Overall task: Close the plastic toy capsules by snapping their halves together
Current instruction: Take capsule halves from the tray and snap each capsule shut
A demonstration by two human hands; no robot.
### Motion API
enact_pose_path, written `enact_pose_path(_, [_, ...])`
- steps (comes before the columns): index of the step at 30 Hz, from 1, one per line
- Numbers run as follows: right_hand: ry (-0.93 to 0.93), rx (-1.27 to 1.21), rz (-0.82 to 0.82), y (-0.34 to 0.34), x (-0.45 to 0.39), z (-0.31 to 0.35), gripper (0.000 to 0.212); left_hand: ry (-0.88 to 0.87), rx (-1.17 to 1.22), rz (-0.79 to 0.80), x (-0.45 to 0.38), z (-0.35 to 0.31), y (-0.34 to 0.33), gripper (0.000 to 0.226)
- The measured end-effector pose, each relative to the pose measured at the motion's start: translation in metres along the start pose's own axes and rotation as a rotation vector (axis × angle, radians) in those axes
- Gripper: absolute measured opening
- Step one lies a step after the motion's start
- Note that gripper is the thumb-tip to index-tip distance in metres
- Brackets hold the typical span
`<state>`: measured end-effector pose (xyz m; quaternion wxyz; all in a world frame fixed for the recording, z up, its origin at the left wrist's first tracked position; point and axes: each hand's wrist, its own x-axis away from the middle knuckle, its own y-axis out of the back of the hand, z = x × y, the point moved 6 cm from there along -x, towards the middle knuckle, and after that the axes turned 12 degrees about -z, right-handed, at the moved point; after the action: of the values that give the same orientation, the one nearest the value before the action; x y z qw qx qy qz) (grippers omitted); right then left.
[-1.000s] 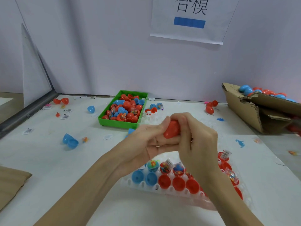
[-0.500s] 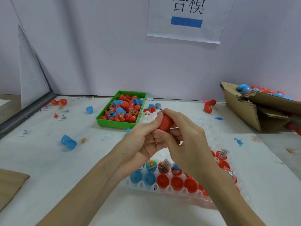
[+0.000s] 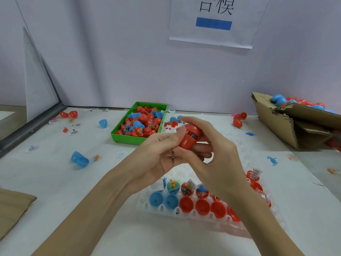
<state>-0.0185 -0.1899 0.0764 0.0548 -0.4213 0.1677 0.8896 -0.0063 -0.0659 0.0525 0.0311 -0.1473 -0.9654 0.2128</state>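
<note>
Both hands hold one red capsule (image 3: 190, 136) above the table's middle. My left hand (image 3: 158, 154) pinches its lower half from the left. My right hand (image 3: 212, 154) curls around it from the right and above. The two red halves meet at an angle, and a small gap between them shows the coloured toy inside. Below my hands a white holder tray (image 3: 160, 208) carries blue and red open halves, several with toys in them. My right forearm hides part of the tray.
A green tray (image 3: 129, 138) full of red and blue halves stands behind my hands. A torn cardboard box (image 3: 280, 124) with capsules sits at the right. Loose capsule halves, paper labels and small toys lie scattered on the white table. Brown cardboard (image 3: 13, 206) lies at the left edge.
The hands have shifted on the red capsule, so more of it shows between the fingers. The capsule now tilts and a gap between its halves is visible.
</note>
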Motion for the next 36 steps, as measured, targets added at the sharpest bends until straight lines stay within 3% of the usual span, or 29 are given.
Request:
enact_pose_path(11, [0.129, 0.111, -0.063, 0.004, 0.001, 0.005, 0.041, 0.016, 0.071, 0.02, 0.0, -0.001, -0.007, 0.04])
enact_pose_path(19, [0.176, 0.128, 0.01, 0.002, 0.0, 0.005, 0.047, 0.093, 0.154, 0.071, 0.004, -0.002, -0.006, 0.037])
enact_pose_path(26, [0.18, 0.102, -0.008, 0.003, 0.002, 0.007, 0.038, 0.066, 0.11, 0.142, 0.004, -0.003, -0.004, 0.041])
enact_pose_path(36, [0.207, 0.126, 0.002, 0.001, 0.004, 0.011, 0.042, 0.114, 0.054, 0.16, 0.003, 0.0, 0.006, 0.047])
